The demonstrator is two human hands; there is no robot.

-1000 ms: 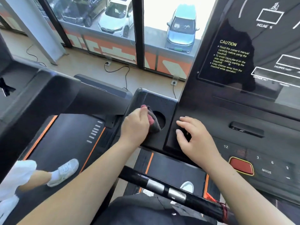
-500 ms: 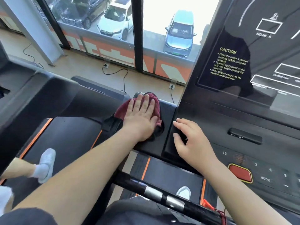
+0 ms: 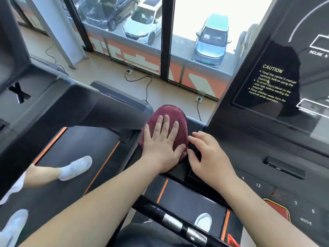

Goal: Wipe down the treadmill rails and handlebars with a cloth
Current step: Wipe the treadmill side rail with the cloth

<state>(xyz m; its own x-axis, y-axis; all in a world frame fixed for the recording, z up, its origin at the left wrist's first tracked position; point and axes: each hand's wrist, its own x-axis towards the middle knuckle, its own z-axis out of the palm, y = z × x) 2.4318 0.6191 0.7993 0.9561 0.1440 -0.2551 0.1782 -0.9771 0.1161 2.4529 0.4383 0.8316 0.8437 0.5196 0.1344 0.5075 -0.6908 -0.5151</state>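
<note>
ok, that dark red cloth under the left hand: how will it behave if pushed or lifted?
Probably floppy: the cloth follows the console corner under the flat left hand. Likely light, being thin. Its fuzzy surface may drag and bunch when pushed.

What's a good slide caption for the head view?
Left hand presses a maroon cloth flat on the treadmill console; right hand rests on the console beside it.

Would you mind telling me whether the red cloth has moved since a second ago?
Yes. Bunched at the cup-holder hole before, the cloth now lies flat under the left hand, spread forward to the tray's far edge.
</note>
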